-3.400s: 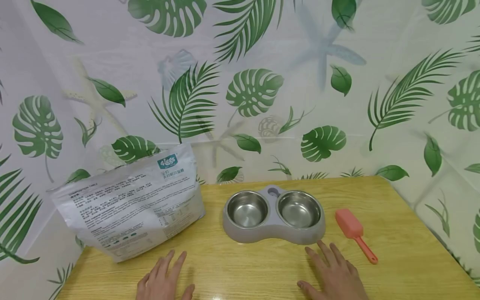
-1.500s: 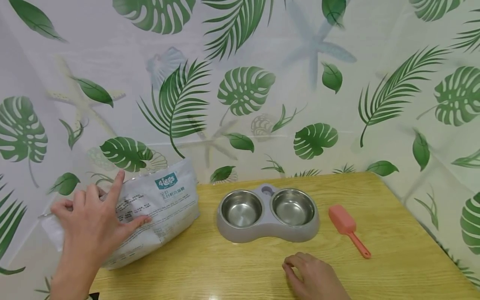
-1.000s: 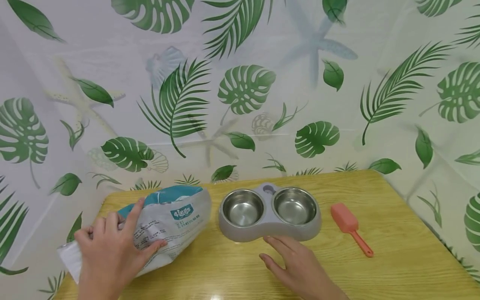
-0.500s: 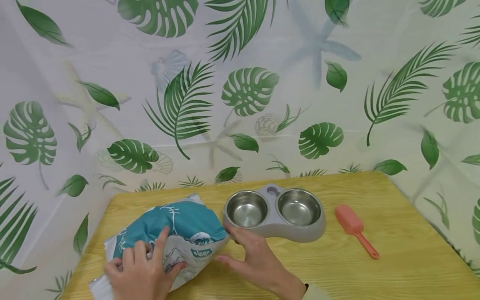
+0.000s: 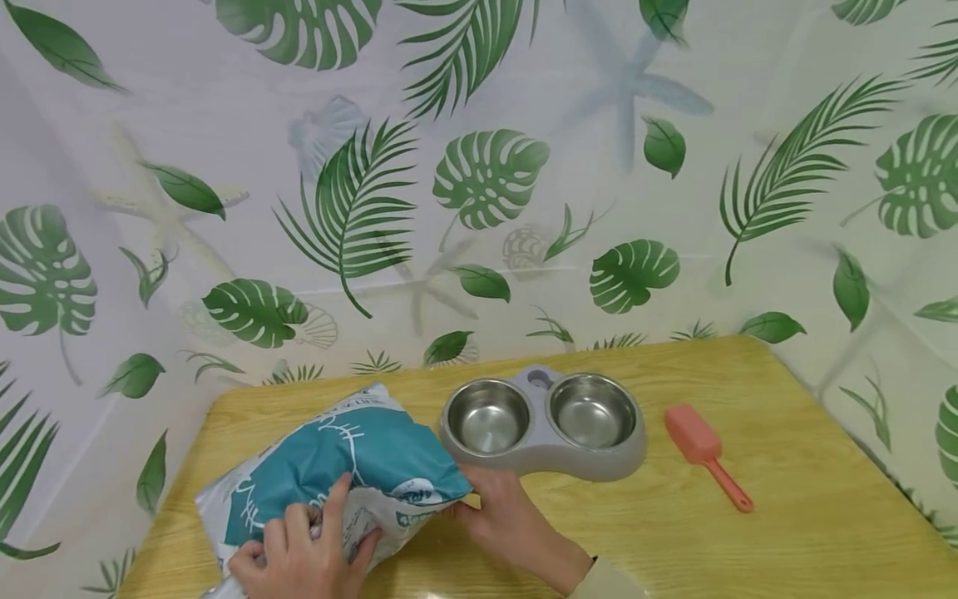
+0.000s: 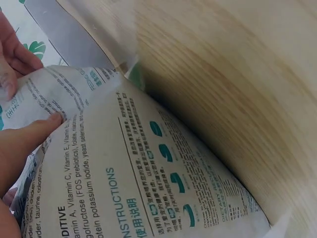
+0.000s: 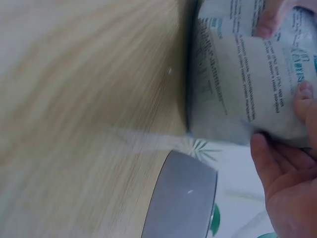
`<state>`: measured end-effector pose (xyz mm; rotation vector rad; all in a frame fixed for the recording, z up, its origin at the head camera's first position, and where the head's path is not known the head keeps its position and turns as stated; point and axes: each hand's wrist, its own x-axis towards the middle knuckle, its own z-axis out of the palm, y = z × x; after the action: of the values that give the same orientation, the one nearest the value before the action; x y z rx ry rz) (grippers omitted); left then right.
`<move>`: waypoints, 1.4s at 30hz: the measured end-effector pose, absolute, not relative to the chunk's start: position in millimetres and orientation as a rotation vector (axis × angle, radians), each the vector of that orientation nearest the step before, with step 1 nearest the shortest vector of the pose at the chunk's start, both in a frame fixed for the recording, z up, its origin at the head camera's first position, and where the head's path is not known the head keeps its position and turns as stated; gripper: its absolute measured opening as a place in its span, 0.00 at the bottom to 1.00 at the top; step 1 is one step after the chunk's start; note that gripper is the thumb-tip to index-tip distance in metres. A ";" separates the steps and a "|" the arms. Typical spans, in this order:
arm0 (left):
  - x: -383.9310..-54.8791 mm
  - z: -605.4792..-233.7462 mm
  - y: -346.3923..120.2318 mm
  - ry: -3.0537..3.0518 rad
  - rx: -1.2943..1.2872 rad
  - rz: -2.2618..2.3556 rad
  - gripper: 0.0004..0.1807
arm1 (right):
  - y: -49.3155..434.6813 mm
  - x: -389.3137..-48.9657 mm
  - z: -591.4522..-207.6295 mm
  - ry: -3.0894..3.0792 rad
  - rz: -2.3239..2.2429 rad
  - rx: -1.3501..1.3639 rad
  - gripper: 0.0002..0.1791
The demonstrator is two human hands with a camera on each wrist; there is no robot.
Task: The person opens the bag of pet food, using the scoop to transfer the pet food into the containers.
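Observation:
A white and teal bag of pet food (image 5: 374, 449), printed "4Legs", leans toward the near left of the table, its teal side facing up. My left hand (image 5: 303, 553) grips its near edge, thumb on the printed white side and fingers over the top. At the bag's right corner my right hand (image 5: 509, 516) pinches the film between thumb and fingers. The right wrist view shows that thumb on the bag (image 7: 237, 84) with the fingers underneath. Small feeding print covers the bag (image 6: 148, 188) in the left wrist view, where its lower edge meets the table.
Right beside the bag's corner stands a grey double feeder (image 5: 539, 449) with two steel bowls (image 5: 490, 420). A coral scoop (image 5: 696, 437) lies face down to its right. Leaf-patterned cloth (image 5: 494, 179) hangs behind the wooden table (image 5: 674, 541).
The left hand took hold of the bag and tipped it toward me, bringing its teal side up. The right hand moved left from the table to the bag's right corner and gripped it.

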<state>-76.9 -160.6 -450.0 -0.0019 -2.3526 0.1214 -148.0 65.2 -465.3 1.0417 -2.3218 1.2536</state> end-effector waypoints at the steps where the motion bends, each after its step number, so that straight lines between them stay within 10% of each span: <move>1: -78.5 -451.0 -160.5 -2.331 -0.010 0.118 0.52 | 65.0 -151.5 -465.2 -2.346 1.270 1.043 0.26; 13: -108.2 -455.1 -186.8 -2.292 -0.020 0.066 0.45 | 29.5 -202.4 -458.9 -2.545 1.228 1.033 0.10; 21: -113.8 -460.0 -197.0 -2.265 -0.083 -0.049 0.22 | 12.6 -227.6 -460.2 -2.630 1.140 0.986 0.09; 42: -76.0 -442.2 -195.6 -3.164 -0.416 -0.552 0.20 | 30.6 -154.4 -449.2 -2.731 2.503 0.238 0.12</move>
<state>-76.0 -195.6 -442.2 -0.4160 -3.1637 -0.5524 -154.4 30.6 -449.2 0.2381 -2.7308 2.5028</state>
